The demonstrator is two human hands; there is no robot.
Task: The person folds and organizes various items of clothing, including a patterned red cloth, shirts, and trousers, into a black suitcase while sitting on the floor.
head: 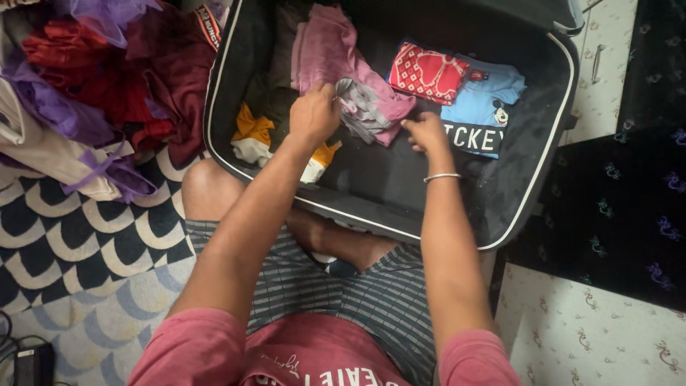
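Black fabric is lining the open suitcase (386, 187), whose white-piped rim is running around everything packed so far. Left of the suitcase, a heap of red, maroon and purple clothes (93, 93) is crowding its edge on a black-and-white patterned mat (64, 236). Inside the suitcase, at its left end, a yellow-and-white garment (254, 136) is lying beside dark clothing. The left hand (313, 114) is pressing down there, its fingers curled and pinching the edge of the grey striped garment (361, 107), which is lying on a pink garment (325, 46) near the suitcase's middle. The right hand (426, 132), with a thin bangle (441, 176) on its wrist, is pinching the same striped garment's right edge with fingers closed together. Right of it, a red patterned folded cloth (427, 73) is overlapping a light blue printed shirt (482, 107). Bare lining is staying open along the suitcase's near and right sides.
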